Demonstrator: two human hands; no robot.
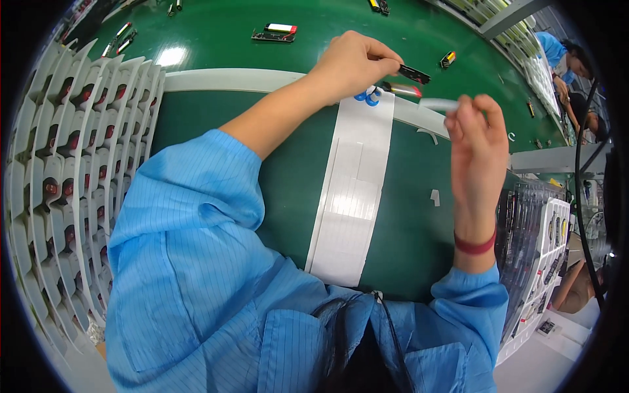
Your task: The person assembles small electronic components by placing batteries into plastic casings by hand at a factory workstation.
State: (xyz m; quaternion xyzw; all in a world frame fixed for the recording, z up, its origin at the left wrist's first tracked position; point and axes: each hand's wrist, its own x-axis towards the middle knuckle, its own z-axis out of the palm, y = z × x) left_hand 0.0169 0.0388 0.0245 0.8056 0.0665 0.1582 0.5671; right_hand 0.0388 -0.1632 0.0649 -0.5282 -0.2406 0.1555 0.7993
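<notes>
My left hand [350,69] is closed at the fingertips on a small black circuit board [415,74], far of centre. Just below that board is a small cylindrical battery [403,90] with a red end; whether it is wired to the board I cannot make out. My right hand [478,134], raised at the right, pinches a pale, whitish strip [438,103] whose free end points toward the battery. Between my arms a long white sheet [347,203] lies on the dark green mat [282,190]. Blue round pieces [369,97] sit at its far end.
Stacked white trays [85,157] with red-ended parts stand at the left. More trays [540,262] are stacked at the right. A battery and board set [275,33] and other small parts lie on the green table [223,39]. A co-worker [563,59] sits far right.
</notes>
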